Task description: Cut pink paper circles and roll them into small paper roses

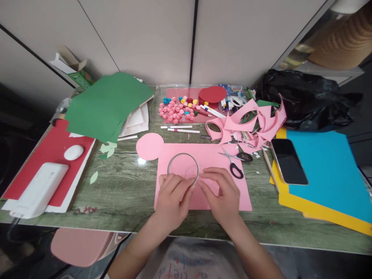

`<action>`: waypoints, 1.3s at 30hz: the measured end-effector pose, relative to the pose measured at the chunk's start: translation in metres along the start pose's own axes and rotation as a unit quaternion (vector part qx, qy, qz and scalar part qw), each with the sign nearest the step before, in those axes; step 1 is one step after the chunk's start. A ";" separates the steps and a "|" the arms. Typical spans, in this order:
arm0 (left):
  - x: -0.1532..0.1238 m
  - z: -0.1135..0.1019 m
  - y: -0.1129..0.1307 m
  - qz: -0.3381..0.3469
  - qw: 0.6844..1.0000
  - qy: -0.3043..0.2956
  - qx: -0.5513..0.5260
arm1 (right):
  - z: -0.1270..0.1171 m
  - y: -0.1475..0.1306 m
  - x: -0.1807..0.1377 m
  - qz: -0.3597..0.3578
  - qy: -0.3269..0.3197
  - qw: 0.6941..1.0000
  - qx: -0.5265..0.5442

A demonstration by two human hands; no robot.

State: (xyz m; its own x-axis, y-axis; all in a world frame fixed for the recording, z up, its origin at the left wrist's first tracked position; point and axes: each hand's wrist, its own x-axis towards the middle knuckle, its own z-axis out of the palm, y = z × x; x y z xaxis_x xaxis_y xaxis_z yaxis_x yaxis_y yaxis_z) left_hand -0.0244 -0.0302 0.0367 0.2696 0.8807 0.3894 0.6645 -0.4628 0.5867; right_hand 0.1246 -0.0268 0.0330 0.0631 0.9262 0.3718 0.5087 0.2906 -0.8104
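My left hand (173,197) grips the lower edge of a thin round ring that looks like a narrow roll of tape (183,154), tilted up over a pink paper sheet (170,203). At the ring's right rim, the thumb and forefinger of my right hand (222,192) come together in a pinch; any tape end between them is too small to see. Black-handled scissors (236,170) lie partly spread on the sheet, right of the ring. A pink paper circle (150,146) rests by the sheet's upper left corner.
Pink paper offcuts (247,120) lie behind the scissors. Small rolled pink paper pieces (174,110), a red paper circle (212,94) and pens (183,130) are at the back. Green paper (107,104) is left; a phone (289,161) sits on blue paper (328,170) at right.
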 end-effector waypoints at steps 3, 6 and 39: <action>0.000 0.001 0.001 -0.002 1.000 0.005 0.000 | -0.001 0.001 0.001 0.031 -0.014 0.999 0.030; 0.001 0.001 0.002 -0.004 1.000 0.013 -0.001 | -0.002 0.001 0.001 0.035 -0.015 0.999 0.037; 0.001 0.008 0.008 0.002 0.998 0.056 -0.004 | -0.002 0.005 -0.006 0.000 0.095 0.995 0.027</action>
State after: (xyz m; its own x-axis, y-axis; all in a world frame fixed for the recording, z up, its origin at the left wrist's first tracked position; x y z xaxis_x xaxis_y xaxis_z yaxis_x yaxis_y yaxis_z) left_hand -0.0129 -0.0319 0.0360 0.1930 0.8619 0.4689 0.6580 -0.4682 0.5897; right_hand 0.1281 -0.0311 0.0279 0.2272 0.8656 0.4463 0.4620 0.3076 -0.8318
